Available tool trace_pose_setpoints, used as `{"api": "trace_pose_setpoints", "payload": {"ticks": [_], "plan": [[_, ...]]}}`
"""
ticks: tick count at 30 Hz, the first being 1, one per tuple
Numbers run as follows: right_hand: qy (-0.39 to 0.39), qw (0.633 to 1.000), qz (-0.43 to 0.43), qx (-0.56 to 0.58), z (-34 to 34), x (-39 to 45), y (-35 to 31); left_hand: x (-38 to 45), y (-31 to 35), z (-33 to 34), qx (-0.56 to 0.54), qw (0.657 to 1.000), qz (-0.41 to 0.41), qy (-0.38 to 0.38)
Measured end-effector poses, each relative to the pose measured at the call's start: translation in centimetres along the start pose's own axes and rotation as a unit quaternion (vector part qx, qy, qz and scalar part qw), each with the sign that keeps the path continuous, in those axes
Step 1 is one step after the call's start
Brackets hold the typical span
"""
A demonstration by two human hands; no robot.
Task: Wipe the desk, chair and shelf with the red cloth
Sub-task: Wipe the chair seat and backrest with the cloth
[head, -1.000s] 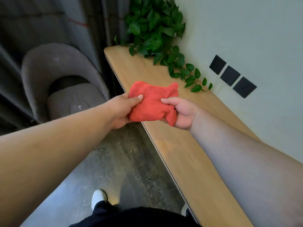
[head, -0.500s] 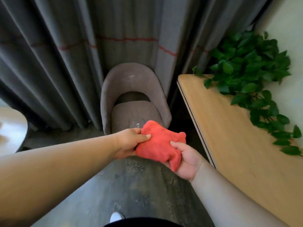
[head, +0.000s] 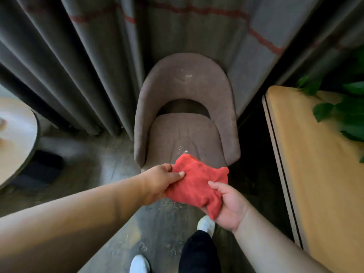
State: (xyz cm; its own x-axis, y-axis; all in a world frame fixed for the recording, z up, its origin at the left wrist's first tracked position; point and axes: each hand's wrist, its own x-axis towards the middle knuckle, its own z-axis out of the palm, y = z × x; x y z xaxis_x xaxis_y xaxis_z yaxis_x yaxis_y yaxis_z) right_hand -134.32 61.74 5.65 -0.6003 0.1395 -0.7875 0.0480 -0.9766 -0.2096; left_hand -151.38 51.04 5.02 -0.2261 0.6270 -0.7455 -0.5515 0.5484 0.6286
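The red cloth (head: 195,184) is bunched up in the air, just in front of the seat edge of a grey-brown upholstered chair (head: 185,134). My left hand (head: 159,180) pinches its left side with thumb on top. From below, my right hand (head: 226,205) grips the right side, a corner of the cloth hanging over the palm. The chair has whitish marks on the seat and the backrest. The wooden desk (head: 315,174) runs along the right edge of the view.
Grey curtains (head: 88,66) hang behind the chair. A leafy green plant (head: 344,115) sits on the desk's far end. A round light table (head: 13,138) juts in at the left, with a dark base on the floor beneath it. My white shoes (head: 206,223) stand on the dark floor.
The view has swung left from the desk to face the chair head on. Both hands have carried the cloth away from the desk top to just in front of the chair seat.
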Motion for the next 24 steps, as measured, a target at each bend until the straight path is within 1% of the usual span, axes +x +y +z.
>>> {"api": "trace_pose_setpoints", "payload": {"ticks": [3, 5, 6, 8, 9, 10, 11, 12, 13, 15, 17, 18, 19, 21, 23, 24], "plan": [[-0.024, 0.999, 0.04, -0.024, -1.0, 5.1, -3.9, 5.2, 1.0, -0.6, 0.019, 1.0, -0.002, 0.02], [-0.04, 0.996, 0.056, -0.055, -1.9, 9.1, -6.7, 10.1, 1.9, -1.2, 0.042, 0.999, 0.004, 0.027], [-0.048, 0.995, 0.052, -0.066, -2.0, 10.8, -8.0, 12.4, 2.1, -1.7, 0.046, 0.999, 0.005, 0.024], [-0.031, 0.996, 0.027, -0.078, -3.5, 15.0, -10.1, 17.7, 2.0, -3.0, 0.049, 0.999, 0.012, 0.003], [-0.023, 0.996, 0.017, -0.084, -4.5, 17.3, -11.1, 20.6, 1.9, -3.9, 0.062, 0.998, 0.017, 0.005], [-0.017, 0.996, 0.004, -0.092, -5.2, 19.4, -11.8, 23.6, 1.6, -4.9, 0.092, 0.995, 0.03, 0.03], [-0.01, 0.995, -0.011, -0.101, -5.7, 21.1, -12.3, 25.8, 1.4, -5.9, 0.159, 0.983, 0.045, 0.08], [-0.001, 0.993, -0.028, -0.114, -6.4, 23.1, -12.5, 28.4, 1.0, -7.2, 0.25, 0.957, 0.059, 0.131], [0.012, 0.99, -0.051, -0.129, -7.1, 24.9, -12.7, 30.9, 0.4, -8.5, 0.337, 0.923, 0.068, 0.17], [0.031, 0.982, -0.103, -0.157, -8.0, 28.2, -13.2, 34.9, -0.9, -10.7, 0.456, 0.862, 0.076, 0.206], [0.046, 0.968, -0.156, -0.193, -8.3, 30.9, -13.9, 38.3, -1.8, -12.3, 0.555, 0.794, 0.107, 0.225], [0.06, 0.953, -0.187, -0.23, -8.3, 32.3, -14.2, 39.9, -2.2, -13.0, 0.582, 0.765, 0.134, 0.239], [0.076, 0.932, -0.223, -0.275, -8.0, 33.5, -14.6, 41.4, -2.3, -13.8, 0.596, 0.747, 0.158, 0.25], [0.112, 0.864, -0.305, -0.384, -7.2, 35.8, -15.7, 43.9, -2.4, -14.9, 0.608, 0.728, 0.177, 0.261], [0.132, 0.763, -0.392, -0.497, -6.3, 37.7, -16.8, 46.1, -2.7, -15.8, 0.625, 0.708, 0.175, 0.28], [0.137, 0.705, -0.44, -0.54, -5.9, 38.4, -17.0, 47.0, -3.0, -16.1, 0.634, 0.692, 0.175, 0.298]]}}
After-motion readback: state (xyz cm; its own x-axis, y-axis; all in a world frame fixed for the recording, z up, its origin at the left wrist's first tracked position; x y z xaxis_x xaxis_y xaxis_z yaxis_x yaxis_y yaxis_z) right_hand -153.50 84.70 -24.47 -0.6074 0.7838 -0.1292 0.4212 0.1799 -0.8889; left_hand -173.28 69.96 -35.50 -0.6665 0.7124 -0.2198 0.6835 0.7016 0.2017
